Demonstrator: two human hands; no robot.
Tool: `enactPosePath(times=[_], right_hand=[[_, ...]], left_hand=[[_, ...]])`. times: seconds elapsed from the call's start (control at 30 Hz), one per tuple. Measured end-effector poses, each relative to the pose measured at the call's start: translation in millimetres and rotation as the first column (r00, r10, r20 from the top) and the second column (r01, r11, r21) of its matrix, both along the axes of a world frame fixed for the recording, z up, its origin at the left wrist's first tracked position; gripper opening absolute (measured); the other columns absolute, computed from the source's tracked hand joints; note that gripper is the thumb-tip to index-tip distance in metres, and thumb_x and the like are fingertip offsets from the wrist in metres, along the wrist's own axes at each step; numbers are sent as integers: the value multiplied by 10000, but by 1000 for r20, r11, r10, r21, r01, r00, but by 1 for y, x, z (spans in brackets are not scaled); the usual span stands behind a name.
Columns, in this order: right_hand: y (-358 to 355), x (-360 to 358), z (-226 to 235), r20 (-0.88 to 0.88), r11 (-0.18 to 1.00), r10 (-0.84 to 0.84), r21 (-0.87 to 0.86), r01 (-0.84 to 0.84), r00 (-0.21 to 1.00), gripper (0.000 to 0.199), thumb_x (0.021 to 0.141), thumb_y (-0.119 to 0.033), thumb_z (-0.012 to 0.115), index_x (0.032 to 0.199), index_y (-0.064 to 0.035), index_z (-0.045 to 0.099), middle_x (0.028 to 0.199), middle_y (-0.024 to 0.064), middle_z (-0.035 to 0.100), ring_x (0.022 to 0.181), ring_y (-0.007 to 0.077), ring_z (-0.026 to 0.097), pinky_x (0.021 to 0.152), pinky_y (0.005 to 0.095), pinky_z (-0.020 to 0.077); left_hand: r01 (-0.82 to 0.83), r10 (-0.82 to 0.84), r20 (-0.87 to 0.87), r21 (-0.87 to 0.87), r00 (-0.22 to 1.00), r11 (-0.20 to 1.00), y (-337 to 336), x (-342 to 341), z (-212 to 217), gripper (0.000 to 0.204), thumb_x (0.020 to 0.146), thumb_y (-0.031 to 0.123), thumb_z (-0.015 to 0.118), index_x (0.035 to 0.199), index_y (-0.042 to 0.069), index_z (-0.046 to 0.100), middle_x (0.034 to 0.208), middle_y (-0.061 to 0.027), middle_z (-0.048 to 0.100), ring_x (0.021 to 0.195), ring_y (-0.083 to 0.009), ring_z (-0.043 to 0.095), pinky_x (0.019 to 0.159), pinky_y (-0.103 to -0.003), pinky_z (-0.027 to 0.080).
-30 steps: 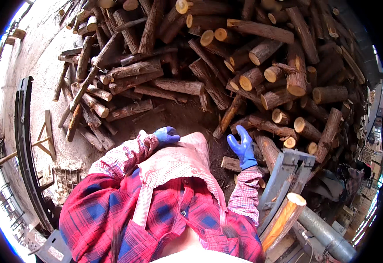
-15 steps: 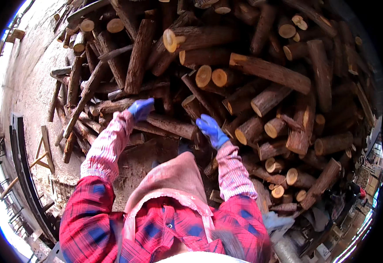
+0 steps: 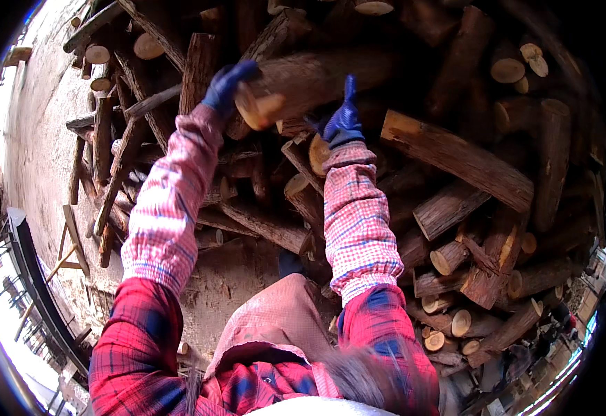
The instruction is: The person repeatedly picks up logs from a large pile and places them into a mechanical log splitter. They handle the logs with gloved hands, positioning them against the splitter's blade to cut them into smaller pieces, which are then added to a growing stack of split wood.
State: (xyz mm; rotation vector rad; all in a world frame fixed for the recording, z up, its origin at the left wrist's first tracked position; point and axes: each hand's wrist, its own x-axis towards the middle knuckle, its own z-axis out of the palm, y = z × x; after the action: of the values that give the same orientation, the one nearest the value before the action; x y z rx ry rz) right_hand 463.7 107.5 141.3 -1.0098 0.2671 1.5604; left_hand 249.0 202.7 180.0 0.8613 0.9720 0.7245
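Note:
My left hand [image 3: 229, 86], in a blue glove, is at the cut end of a thick brown log [image 3: 313, 80] high in the pile. Its fingers curl over the upper edge of that end, and hand and log end are both blurred. Below the same log, to the right, is my right hand [image 3: 342, 119], also blue-gloved. One of its fingers points up towards the log, and the others spread to the left by a round pale log end. Whether the right hand touches the thick log I cannot tell.
Logs lie heaped all around, among them a split log [image 3: 459, 159] to the right and a slanting log [image 3: 265, 225] nearer me. Thin poles [image 3: 119, 173] lean at the left beside a pale ground [image 3: 32, 139]. A dark metal beam [image 3: 43, 291] runs along the left edge.
Both hands have moved up and away from me, from the lower logs to the thick log. The left hand is now on its cut end. The view has shifted, and the pile sits lower.

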Motion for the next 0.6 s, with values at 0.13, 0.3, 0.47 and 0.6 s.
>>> enactPosePath(times=[0.13,0.3,0.47,0.6], right_hand=[[-20,17,0,-254,958,-49,262,118,966,756,786,-674,578,1297,-120,524,1284,60,544,1109,218,521,903,398,449],[-141,-25,38,-235,967,-49,231,104,971,734,806,-645,575,1304,-109,519,1285,55,543,1119,200,516,929,381,434],[-308,-89,74,-185,992,-30,113,52,982,712,827,-617,573,1310,-98,513,1287,50,543,1128,182,511,956,364,419],[-438,-155,101,-156,999,-19,37,25,988,694,843,-594,570,1315,-89,508,1289,46,543,1135,168,507,977,350,407]], left_hand=[[206,195,-476,666,858,717,-108,58,71,532,759,331,726,1127,-18,566,1034,-181,604,1022,-333,572,913,-396,461],[477,142,-622,709,770,519,-222,36,132,524,700,344,746,1045,-19,594,1020,-265,588,988,-387,584,859,-421,472],[35,-65,-87,-310,994,950,-227,-20,75,401,911,406,542,1164,97,573,945,-50,625,867,-177,597,788,-351,497],[-15,207,436,-403,876,915,-322,-31,-15,402,939,360,488,1192,53,548,1053,-91,637,925,-214,608,831,-358,521]])
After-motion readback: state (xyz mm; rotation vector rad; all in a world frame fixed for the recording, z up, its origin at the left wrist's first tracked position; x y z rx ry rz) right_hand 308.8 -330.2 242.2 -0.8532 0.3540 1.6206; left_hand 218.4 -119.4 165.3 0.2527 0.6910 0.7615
